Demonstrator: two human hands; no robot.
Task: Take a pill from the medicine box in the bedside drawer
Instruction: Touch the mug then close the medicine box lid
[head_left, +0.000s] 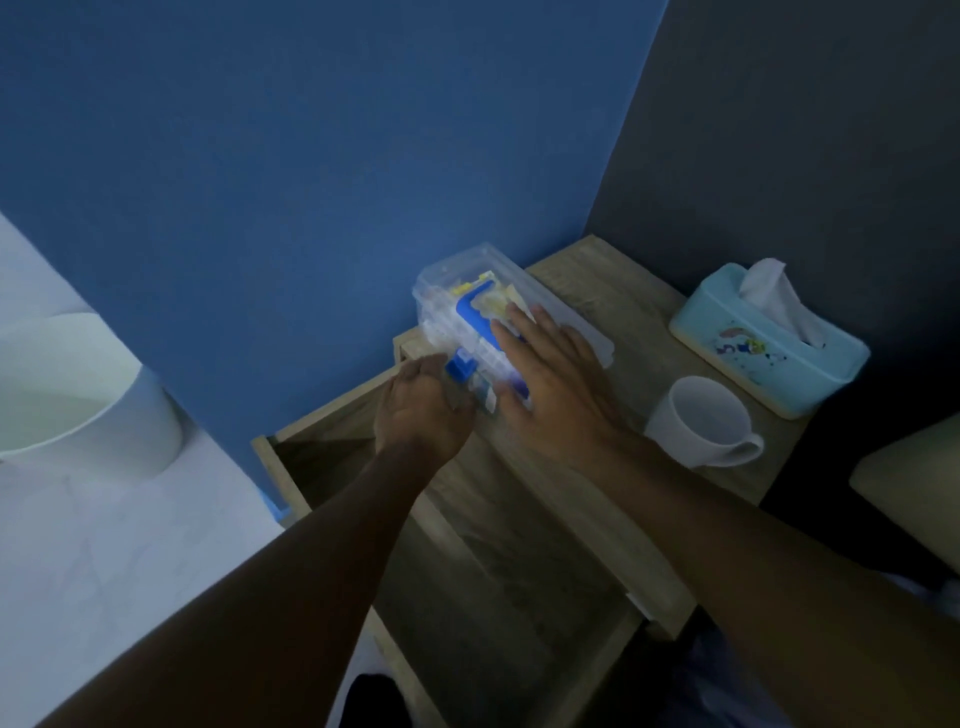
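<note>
Dimly lit, the left hand (423, 402) curls its fingers around the blue latch (460, 368) at the near end of the medicine box (470, 301); fingertips are hidden. The right hand (550, 379) lies flat, fingers spread, on the clear lid. Beside the box gapes the drawer (322, 467); contents blur, no pill discernible.

The medicine box (470, 312) is sitting on the bedside table (587, 291), at its back left corner against the wall; the right hand (550, 379) is lying on the box; the left hand (421, 410) is touching its near end; the open drawer (322, 467) is lying below and left; the mug (701, 421) is standing right of the hands; the tissue box (763, 343) is sitting behind the mug.
</note>
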